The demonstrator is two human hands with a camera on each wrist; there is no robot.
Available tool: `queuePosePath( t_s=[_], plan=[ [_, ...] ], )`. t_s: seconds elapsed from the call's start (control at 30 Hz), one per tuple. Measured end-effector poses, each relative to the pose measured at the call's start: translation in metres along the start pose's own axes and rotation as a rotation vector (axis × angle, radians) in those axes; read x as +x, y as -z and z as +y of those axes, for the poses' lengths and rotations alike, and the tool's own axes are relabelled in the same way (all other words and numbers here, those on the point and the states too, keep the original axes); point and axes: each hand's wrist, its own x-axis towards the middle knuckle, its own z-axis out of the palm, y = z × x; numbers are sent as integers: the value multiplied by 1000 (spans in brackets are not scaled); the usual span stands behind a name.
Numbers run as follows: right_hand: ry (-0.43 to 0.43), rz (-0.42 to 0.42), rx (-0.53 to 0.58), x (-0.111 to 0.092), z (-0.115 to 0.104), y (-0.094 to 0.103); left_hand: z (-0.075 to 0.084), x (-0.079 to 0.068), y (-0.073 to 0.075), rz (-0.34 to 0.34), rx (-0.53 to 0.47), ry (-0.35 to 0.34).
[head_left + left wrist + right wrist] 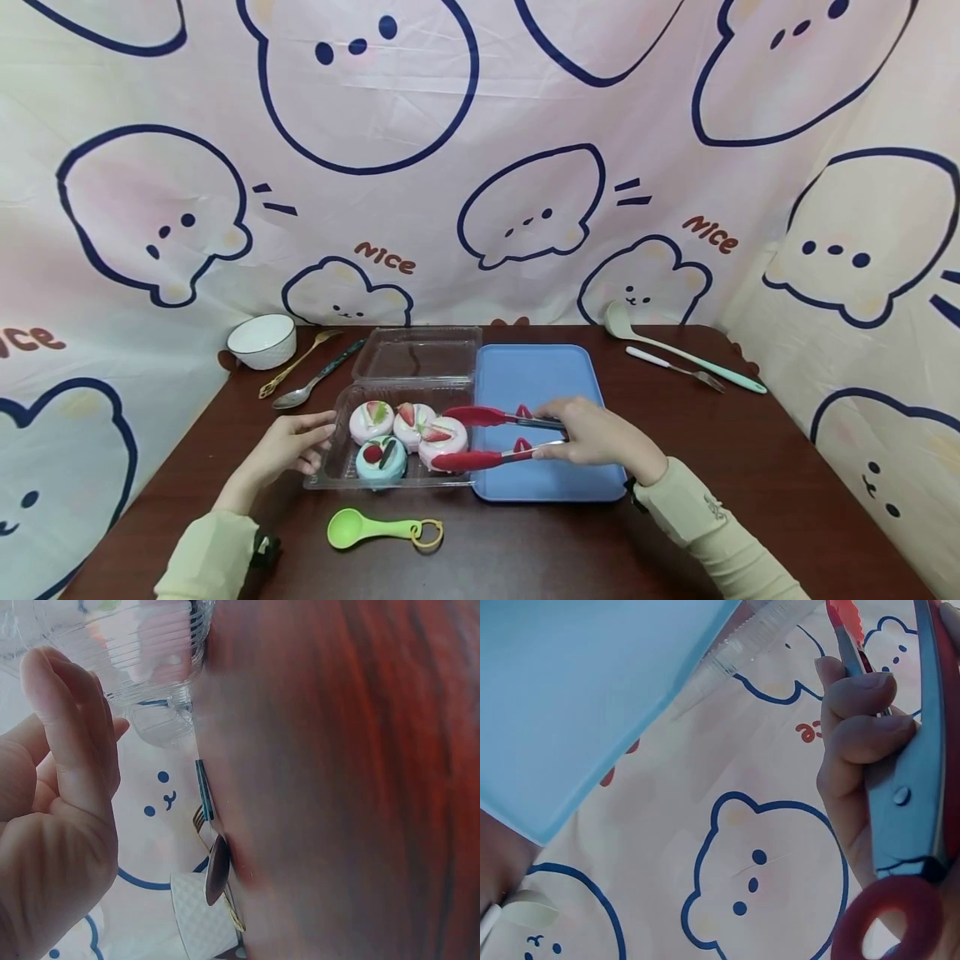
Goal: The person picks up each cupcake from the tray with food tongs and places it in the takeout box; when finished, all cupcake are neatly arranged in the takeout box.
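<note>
My right hand [592,433] grips red-tipped metal tongs [487,461], also seen close up as tongs [906,825] in the right wrist view. The spread tong tips lie on both sides of the right-hand pink cake [442,446] in a clear plastic box [330,477]. Two more pink strawberry-topped cakes [371,423] and a blue cake [381,468] with a red berry sit beside it. At the box's left wall is my left hand [281,450], its fingers loosely extended. Whether they touch the wall, I cannot tell. Beneath the right hand lies a blue tray [536,375].
The box's clear lid [416,354] is folded back. Around stand or lie a white bowl [262,342], a gold fork [300,362], a metal spoon [318,379], a green measuring spoon [382,528], a ladle [690,358] and a white-handled fork [671,367].
</note>
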Motion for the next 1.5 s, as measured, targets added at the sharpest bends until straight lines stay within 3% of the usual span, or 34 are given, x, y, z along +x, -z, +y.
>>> queuePosePath(
  t_s=[0.4, 0.93, 1.5],
  plan=[
    [28, -103, -91, 23, -14, 19, 2, 1, 0, 2, 11, -1],
    [17, -197, -187, 43, -32, 30, 4, 0, 0, 5, 19, -2],
    [-51, -268, -242, 57, -44, 26, 5, -1, -3, 11, 25, 9]
  ],
)
